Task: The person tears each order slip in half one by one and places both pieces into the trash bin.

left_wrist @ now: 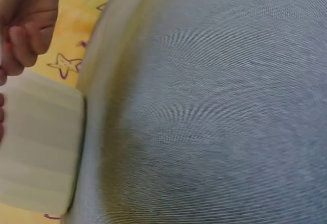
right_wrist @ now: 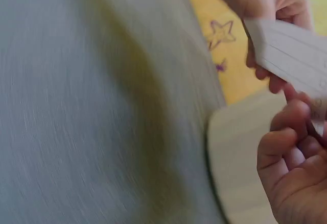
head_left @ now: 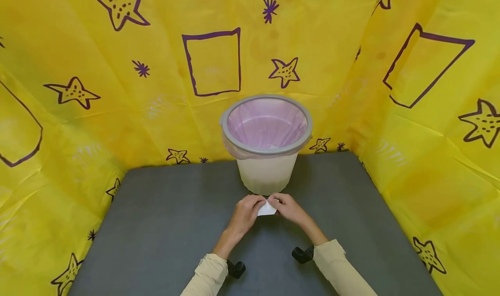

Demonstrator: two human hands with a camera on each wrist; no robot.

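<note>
Both hands hold a small piece of white paper point(head_left: 267, 209) between them, just in front of the bin. My left hand point(head_left: 245, 212) grips its left side and my right hand point(head_left: 288, 208) pinches its right side, thumbs close together at the top. Up close in the right wrist view, the paper point(right_wrist: 294, 50) shows faint lines and small marks, and looks folded or bent. The right hand's fingers point(right_wrist: 294, 155) are curled at its lower end. In the left wrist view, the paper is mostly out of frame.
A pale waste bin point(head_left: 267, 174) with a grey rim and pinkish liner stands at the table's back edge. The dark grey table point(head_left: 175, 226) is enclosed by yellow fabric walls point(head_left: 164, 113) with drawn purple stars and shapes. Black devices point(head_left: 236, 270) sit at both wrists.
</note>
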